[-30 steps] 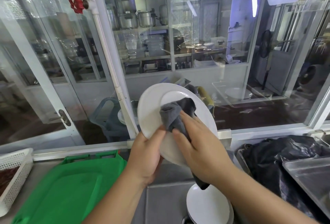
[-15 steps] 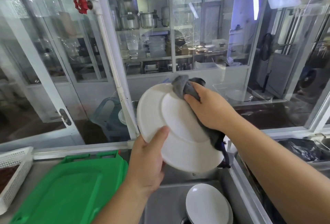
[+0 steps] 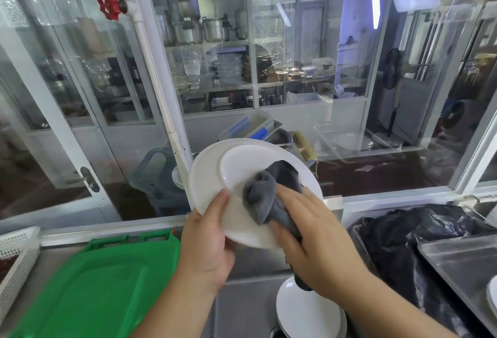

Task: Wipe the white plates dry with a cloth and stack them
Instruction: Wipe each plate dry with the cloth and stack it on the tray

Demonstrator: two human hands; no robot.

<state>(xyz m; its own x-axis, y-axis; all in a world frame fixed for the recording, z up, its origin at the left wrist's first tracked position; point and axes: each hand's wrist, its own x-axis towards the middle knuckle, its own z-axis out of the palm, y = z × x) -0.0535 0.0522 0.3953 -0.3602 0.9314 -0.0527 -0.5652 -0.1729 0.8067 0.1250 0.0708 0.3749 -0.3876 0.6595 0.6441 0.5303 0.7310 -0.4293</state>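
Observation:
I hold a white plate (image 3: 212, 170) tilted up in front of me, its underside facing me. My left hand (image 3: 208, 240) grips its lower left rim, thumb on the face. My right hand (image 3: 320, 240) presses a bunched grey cloth (image 3: 265, 192) against the plate's lower right part, fingers laid over the cloth. The cloth's tail hangs below my right hand. Below, in the steel sink, lies a stack of white plates (image 3: 304, 313), partly hidden by my right forearm.
A green plastic tray (image 3: 88, 289) lies upside down on the steel counter at left, a white perforated basket (image 3: 16, 257) beyond it. A black bag (image 3: 419, 232) and a steel tray (image 3: 462, 259) stand at right. Glass windows close off the front.
My right hand has brought the cloth from the plate's top rim down to its lower right face. The plate has tipped slightly flatter in my left hand.

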